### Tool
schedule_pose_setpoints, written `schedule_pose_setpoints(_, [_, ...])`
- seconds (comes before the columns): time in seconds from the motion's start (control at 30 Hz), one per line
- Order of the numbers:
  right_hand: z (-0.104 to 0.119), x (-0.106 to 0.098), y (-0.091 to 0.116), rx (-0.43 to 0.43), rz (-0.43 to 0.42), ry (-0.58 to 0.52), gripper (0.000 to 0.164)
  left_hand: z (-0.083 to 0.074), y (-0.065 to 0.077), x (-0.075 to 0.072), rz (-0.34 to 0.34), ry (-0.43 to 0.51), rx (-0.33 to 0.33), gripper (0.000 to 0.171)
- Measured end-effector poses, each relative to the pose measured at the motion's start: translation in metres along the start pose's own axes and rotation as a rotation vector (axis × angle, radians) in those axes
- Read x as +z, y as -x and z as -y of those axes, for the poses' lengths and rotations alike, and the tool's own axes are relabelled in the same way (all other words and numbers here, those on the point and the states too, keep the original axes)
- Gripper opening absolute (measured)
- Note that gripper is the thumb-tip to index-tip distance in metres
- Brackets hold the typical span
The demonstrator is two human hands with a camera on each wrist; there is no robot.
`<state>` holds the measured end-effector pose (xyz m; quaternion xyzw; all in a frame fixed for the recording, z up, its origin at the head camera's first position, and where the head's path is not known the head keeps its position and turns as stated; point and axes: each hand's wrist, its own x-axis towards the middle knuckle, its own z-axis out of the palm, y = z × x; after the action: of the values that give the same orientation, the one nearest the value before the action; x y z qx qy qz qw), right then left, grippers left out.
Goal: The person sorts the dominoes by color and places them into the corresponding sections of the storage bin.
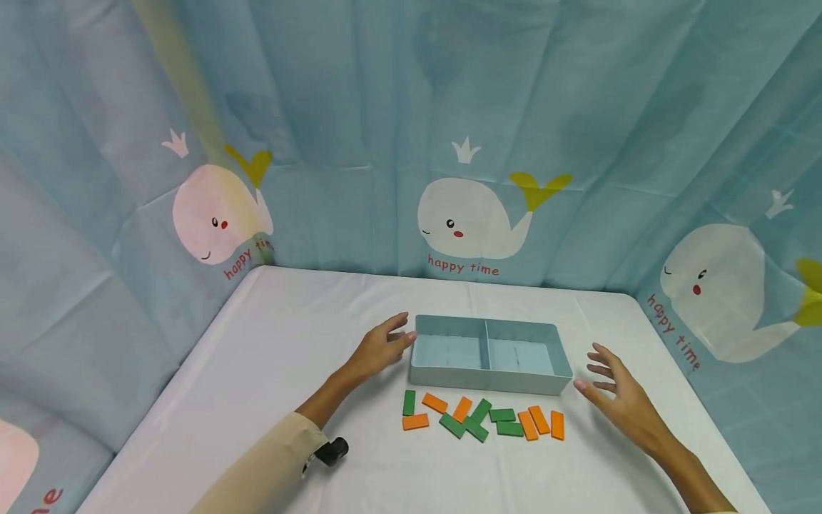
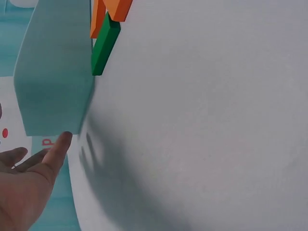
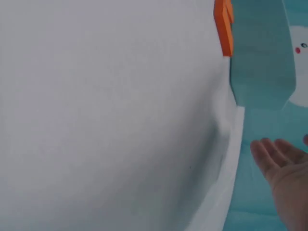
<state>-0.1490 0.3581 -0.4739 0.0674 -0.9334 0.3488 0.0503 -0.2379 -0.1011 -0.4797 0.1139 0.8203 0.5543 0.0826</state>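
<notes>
A pale blue-green box with one divider stands on the white table, its two compartments facing up with nothing in them. At its left end is my left hand, fingers loosely extended; the thumb tip meets the rim in the head view, but I cannot tell whether it touches. My right hand hovers off the right end, fingers spread and holding nothing. Just in front of the box lie several flat orange blocks and green blocks, some touching. The left wrist view shows a green block near the box's wall.
A white cloth covers the table. Behind and at both sides hangs a blue curtain printed with whales. A black device is strapped at the left sleeve.
</notes>
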Motion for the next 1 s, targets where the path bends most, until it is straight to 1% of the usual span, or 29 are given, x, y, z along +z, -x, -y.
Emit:
schedule_pose_setpoints(0.13, [0.007,0.004,0.008,0.037,0.027,-0.031,0.084,0.005,0.001,0.002,0.024,0.089,-0.008,0.069])
schedule_pose_setpoints(0.2, [0.010,0.006,0.011,0.064,0.041,-0.042,0.082,0.008,0.001,0.004,0.028,0.117,-0.011,0.067])
schedule_pose_setpoints(0.3, [0.012,0.008,0.015,0.095,0.052,-0.053,0.079,0.012,0.000,0.006,0.029,0.140,-0.015,0.063])
schedule_pose_setpoints(0.37, [0.012,0.009,0.018,0.101,0.056,-0.070,0.074,0.013,0.000,0.007,0.030,0.144,-0.023,0.062])
schedule_pose_setpoints(0.47, [0.012,0.010,0.022,0.103,0.068,-0.114,0.064,0.013,0.000,0.008,0.023,0.127,-0.017,0.061])
schedule_pose_setpoints(0.57, [0.010,0.012,0.026,0.101,0.095,-0.156,0.057,0.012,0.000,0.009,0.020,0.115,-0.021,0.062])
schedule_pose_setpoints(0.83, [0.008,0.020,0.029,0.076,0.178,-0.226,0.058,0.009,0.001,0.010,0.032,0.153,-0.027,0.061])
schedule_pose_setpoints(0.93, [0.007,0.023,0.030,0.054,0.200,-0.253,0.056,0.009,0.000,0.011,0.035,0.167,-0.035,0.060])
schedule_pose_setpoints(1.0, [0.006,0.025,0.031,0.025,0.213,-0.259,0.055,0.009,-0.001,0.011,0.039,0.177,-0.041,0.059])
